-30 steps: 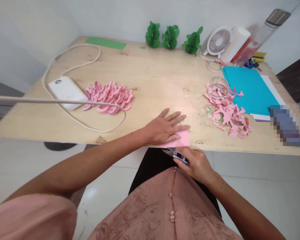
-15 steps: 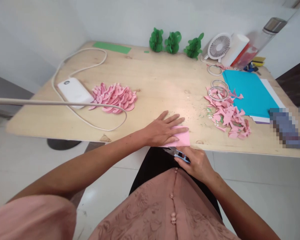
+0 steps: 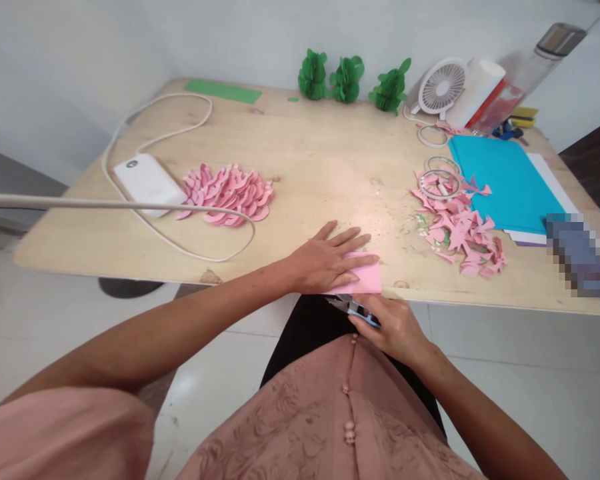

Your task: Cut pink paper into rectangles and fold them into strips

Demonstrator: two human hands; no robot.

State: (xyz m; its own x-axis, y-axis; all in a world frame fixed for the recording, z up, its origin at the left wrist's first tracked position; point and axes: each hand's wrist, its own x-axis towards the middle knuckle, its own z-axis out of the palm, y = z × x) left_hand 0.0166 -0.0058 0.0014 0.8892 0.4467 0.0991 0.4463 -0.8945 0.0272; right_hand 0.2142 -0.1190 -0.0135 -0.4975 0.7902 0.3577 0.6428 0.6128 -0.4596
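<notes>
My left hand [image 3: 327, 261] lies flat with fingers spread, pressing a pink piece of paper [image 3: 367, 277] onto the table at its front edge. Part of the paper is hidden under the palm. Just below the edge, my right hand [image 3: 393, 325] is closed around small blue-handled thread snips [image 3: 357, 309], whose metal blades point left. Whether the blades touch the paper I cannot tell. Left of the hands is a heap of cut pink paper petals [image 3: 230, 195]. A loose pile of pink paper scraps [image 3: 460, 230] lies on the right.
A white power bank [image 3: 150, 183] and a looping white cable [image 3: 240, 248] lie on the left. Green paper ornaments [image 3: 347, 80], a small white fan [image 3: 443, 87] and a clear bottle [image 3: 535, 73] stand along the back. Blue sheets [image 3: 505, 183] and tape rolls [image 3: 433, 136] are at right.
The camera view has shifted slightly. Both hands, the pink paper and the snips keep nearly the same positions.
</notes>
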